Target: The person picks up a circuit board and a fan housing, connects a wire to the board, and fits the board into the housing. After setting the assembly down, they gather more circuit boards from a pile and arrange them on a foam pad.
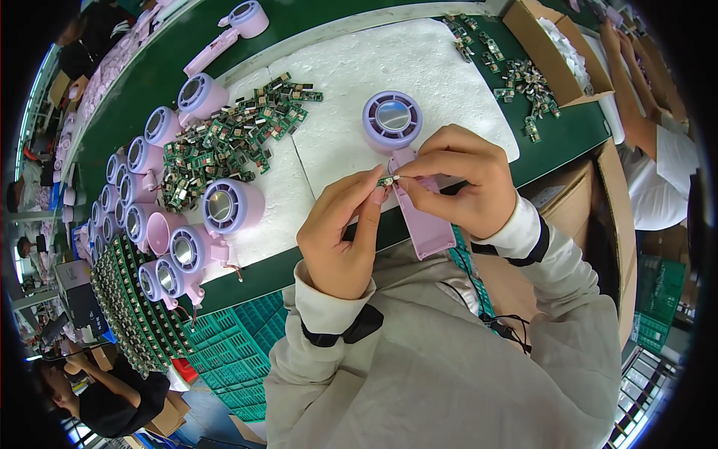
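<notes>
A small green circuit board (384, 182) is pinched between the thumb and fingertips of my left hand (340, 224). My right hand (471, 183) is closed at the board's right end, its thumb and forefinger on a small white connector (396, 178). Just below and behind the fingers lies a purple handheld fan (392, 120), its round head away from me on the white foam sheet. The fan's open handle shell (426, 224) points toward me, partly covered by my right hand.
Left of the hands, a heap of circuit boards (224, 142) lies on the foam sheet (336, 75), with several purple fan heads (232, 208) around it. More boards (527, 86) and a cardboard box (561, 52) are at the far right. A person's arm (632, 97) shows beyond.
</notes>
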The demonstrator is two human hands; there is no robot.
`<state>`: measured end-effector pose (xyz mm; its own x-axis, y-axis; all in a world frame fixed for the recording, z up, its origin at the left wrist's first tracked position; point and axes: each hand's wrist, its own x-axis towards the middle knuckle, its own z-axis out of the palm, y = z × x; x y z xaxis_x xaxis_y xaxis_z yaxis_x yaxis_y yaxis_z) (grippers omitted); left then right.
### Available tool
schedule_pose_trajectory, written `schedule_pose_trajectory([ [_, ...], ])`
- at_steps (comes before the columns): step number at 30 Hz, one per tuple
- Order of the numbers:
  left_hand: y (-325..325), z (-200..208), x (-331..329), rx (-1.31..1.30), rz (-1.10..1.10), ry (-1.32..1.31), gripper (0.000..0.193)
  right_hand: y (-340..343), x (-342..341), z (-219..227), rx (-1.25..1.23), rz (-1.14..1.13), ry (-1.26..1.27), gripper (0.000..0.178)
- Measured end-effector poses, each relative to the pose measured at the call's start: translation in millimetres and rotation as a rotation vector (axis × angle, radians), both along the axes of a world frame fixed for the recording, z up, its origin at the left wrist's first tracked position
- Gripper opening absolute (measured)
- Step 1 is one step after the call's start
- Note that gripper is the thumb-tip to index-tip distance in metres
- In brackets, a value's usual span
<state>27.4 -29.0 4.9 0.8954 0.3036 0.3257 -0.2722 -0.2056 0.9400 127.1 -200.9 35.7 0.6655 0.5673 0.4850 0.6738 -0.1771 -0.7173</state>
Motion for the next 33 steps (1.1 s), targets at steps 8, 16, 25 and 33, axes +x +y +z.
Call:
schedule_pose_trajectory([
  [8, -2.9, 2.5, -5.5, 0.247, 0.044, -0.013, 0.031, -0.1, 2.0, 2.6, -0.067, 0.031, -0.248, 0.021],
  [16, -13.0, 0.8, -10.2, 0.473, 0.125, -0.106, 0.037, 2.6, -14.9, 6.6, -0.075, -0.014, -0.073, 0.018],
  [25, -18.2, -0.2, -2.9, 0.534, 0.156, -0.133, 0.039, 1.6, -12.9, 5.7, -0.073, -0.05, 0.136, 0.018],
  [33, 18.1, 33.5, 14.9, 0.906, 0.428, 0.076, 0.033, 3.6, 24.9, 33.4, -0.189, -0.024, -0.212, 0.046],
])
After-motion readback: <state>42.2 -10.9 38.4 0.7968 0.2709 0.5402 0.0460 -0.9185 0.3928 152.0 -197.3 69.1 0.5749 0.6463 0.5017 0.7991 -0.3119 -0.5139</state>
